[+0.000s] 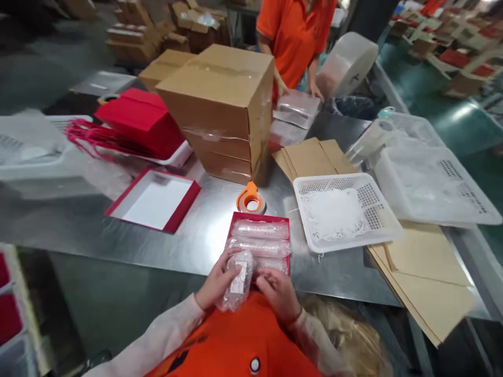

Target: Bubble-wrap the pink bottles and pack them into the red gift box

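Note:
My left hand point(223, 277) is closed around a bubble-wrapped package point(238, 285) with a white label or box showing through the wrap. Close beside it, my right hand point(277, 292) has its fingers curled near the package's right side; whether they grip anything is not clear. Just beyond both hands lies a red box point(289, 235), its near part covered by my hands and the package. Several bubble-wrapped rolls point(260, 229) lie side by side in that box. An orange tape dispenser point(250, 199) sits on the metal table behind the box.
A red-edged lid point(153, 201) with white inside lies left. Large cardboard boxes point(220, 78) stand behind. At right are a white basket point(341, 209) of white strings, cardboard sheets point(428, 267) and another white basket point(436, 183). A co-worker point(296, 42) handles clear packaging point(296, 110) across the table.

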A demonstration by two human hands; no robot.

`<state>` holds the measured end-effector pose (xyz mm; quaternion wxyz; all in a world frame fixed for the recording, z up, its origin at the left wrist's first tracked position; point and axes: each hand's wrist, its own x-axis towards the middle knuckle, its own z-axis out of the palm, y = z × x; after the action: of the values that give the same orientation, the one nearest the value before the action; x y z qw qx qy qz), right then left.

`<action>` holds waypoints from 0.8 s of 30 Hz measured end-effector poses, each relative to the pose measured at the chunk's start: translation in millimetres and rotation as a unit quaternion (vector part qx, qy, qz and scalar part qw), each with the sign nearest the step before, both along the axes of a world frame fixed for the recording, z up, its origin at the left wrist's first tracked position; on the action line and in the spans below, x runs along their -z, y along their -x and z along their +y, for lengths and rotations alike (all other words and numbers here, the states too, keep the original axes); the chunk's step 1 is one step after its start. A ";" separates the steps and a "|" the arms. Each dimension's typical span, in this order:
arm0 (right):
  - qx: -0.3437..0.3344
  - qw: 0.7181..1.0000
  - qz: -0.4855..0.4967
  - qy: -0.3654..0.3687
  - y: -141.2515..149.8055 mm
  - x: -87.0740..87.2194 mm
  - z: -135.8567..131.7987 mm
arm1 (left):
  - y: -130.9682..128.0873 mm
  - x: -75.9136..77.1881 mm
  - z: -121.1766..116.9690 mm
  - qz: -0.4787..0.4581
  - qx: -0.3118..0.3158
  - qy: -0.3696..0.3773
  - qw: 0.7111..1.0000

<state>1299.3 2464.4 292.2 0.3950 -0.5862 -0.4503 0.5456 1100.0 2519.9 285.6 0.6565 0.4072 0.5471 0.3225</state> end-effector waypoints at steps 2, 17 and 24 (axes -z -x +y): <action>-0.080 0.991 0.094 0.057 19.1 -7.1 -2.1 | -14.3 -8.4 -22.9 0.025 -0.023 -0.055 0.998; -0.212 0.942 0.242 0.091 17.2 16.6 -6.2 | 5.7 -8.6 -88.4 0.003 0.058 -0.013 0.998; -0.206 0.908 0.347 0.115 2.2 13.9 7.9 | -2.0 -10.9 -56.4 -0.104 -0.018 0.068 0.992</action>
<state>1297.1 2472.3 278.3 0.3345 -0.2957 -0.3297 0.8319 1101.9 2463.5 296.5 0.7303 0.3154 0.5036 0.3369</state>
